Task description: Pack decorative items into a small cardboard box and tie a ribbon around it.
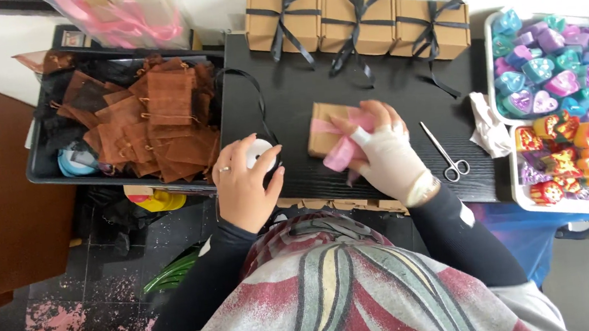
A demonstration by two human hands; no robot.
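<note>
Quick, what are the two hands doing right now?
Left hand: closed over a white ribbon spool.
Right hand: holding pink ribbon against a small brown box.

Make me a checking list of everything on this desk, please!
Surface: black wooden table, mostly bare in the middle.
Job's things: small brown cardboard box with pink ribbon; white ribbon spool.
Clutter: three brown boxes tied with black ribbon; silver scissors; black tray of brown organza pouches; white trays of colourful heart-shaped soaps.
Fingers: left hand rests on the spool; right hand, bandaged, holds the pink ribbon on the box.
Cables: nothing seen.
Surroundings: dark tiled floor with pink dust.
</note>
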